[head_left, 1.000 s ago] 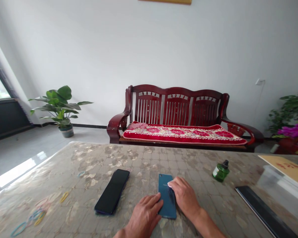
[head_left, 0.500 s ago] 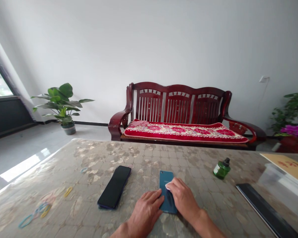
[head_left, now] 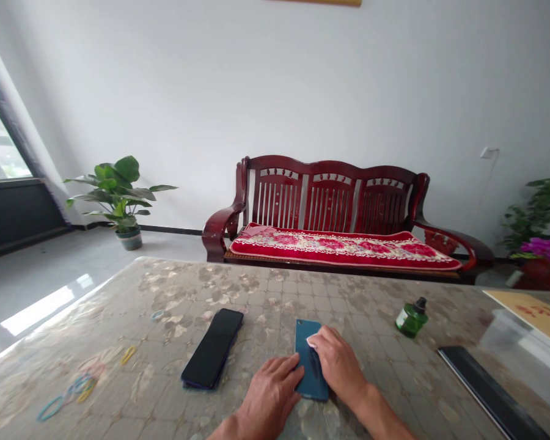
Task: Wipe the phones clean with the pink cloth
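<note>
The right hand (head_left: 341, 363) is pinching a white pad (head_left: 310, 341) on the blue phone (head_left: 314, 386), lying twelve-to-six, while the unclenched left hand (head_left: 269, 388) is touching its nine-o'clock edge.

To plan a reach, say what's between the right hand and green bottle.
Only bare patterned tablecloth lies between the right hand and green bottle in the head view.

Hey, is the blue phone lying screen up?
No, the blue phone lies back up, with its camera lens showing at the far left corner.
</note>
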The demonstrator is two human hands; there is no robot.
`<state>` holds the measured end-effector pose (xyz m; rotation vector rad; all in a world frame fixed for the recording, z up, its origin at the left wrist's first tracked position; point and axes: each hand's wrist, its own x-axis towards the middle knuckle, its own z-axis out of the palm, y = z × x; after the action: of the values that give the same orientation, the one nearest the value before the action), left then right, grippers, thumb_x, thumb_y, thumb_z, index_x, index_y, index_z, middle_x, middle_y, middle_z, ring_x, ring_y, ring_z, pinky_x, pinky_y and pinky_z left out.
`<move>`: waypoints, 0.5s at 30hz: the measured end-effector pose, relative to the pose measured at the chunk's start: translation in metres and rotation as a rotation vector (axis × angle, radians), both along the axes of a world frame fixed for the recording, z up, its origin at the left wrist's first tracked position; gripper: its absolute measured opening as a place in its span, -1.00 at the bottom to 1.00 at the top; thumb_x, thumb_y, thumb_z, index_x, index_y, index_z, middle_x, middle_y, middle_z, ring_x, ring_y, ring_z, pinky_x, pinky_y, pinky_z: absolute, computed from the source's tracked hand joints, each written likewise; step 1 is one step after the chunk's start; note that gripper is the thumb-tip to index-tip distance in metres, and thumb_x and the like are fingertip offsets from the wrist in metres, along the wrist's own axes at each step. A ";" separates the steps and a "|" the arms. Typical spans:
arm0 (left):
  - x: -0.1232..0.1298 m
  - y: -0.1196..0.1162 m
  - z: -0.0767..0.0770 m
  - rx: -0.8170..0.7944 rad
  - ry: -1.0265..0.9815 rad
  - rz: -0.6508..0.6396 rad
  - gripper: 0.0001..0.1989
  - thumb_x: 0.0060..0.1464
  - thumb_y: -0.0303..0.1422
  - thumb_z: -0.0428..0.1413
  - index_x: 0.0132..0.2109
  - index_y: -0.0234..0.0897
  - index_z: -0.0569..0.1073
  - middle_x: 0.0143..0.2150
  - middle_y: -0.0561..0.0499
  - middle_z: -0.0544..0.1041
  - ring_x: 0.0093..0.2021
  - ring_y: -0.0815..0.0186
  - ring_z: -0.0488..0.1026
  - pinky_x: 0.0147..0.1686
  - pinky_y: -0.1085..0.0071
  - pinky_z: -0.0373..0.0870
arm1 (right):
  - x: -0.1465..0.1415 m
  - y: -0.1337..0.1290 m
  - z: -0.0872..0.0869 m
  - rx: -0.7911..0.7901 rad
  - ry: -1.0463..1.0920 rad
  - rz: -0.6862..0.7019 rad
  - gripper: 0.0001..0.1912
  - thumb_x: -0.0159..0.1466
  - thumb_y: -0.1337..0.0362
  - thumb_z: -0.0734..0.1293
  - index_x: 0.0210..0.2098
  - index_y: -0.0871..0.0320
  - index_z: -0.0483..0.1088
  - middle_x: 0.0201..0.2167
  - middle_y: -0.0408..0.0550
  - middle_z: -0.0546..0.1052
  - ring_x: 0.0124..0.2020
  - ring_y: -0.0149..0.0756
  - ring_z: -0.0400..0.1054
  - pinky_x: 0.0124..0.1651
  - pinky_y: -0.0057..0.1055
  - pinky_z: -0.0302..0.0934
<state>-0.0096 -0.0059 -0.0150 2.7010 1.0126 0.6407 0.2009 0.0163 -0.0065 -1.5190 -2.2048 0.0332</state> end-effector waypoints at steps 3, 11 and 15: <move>0.000 0.000 0.000 -0.002 -0.003 0.004 -0.65 0.20 -0.45 0.10 0.12 -0.15 0.43 0.18 -0.05 0.46 0.06 0.13 0.47 0.08 0.19 0.42 | 0.001 -0.005 0.000 0.008 -0.018 0.031 -0.70 0.39 0.44 0.15 -0.21 0.08 0.49 -0.27 -0.06 0.46 -0.17 -0.27 0.34 -0.09 -0.41 0.20; -0.001 0.000 0.001 0.024 0.000 0.002 -0.66 0.19 -0.43 0.12 0.11 -0.15 0.44 0.17 -0.04 0.47 0.04 0.11 0.49 0.05 0.20 0.44 | -0.009 0.035 0.004 -0.015 -0.073 -0.083 -0.70 0.37 0.46 0.17 -0.22 0.06 0.50 -0.25 -0.08 0.48 -0.14 -0.27 0.33 -0.07 -0.43 0.17; -0.001 0.000 0.005 0.023 -0.018 -0.002 -0.70 0.21 -0.41 0.11 0.09 -0.14 0.45 0.15 -0.04 0.49 0.03 0.14 0.50 0.04 0.23 0.45 | -0.015 0.025 0.007 -0.014 -0.079 -0.052 -0.71 0.36 0.45 0.18 -0.27 0.06 0.49 -0.28 -0.09 0.47 -0.16 -0.29 0.33 -0.09 -0.45 0.15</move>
<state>-0.0102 -0.0063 -0.0103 2.7106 1.0046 0.6787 0.1858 0.0411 0.0001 -1.6108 -2.2287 -0.0285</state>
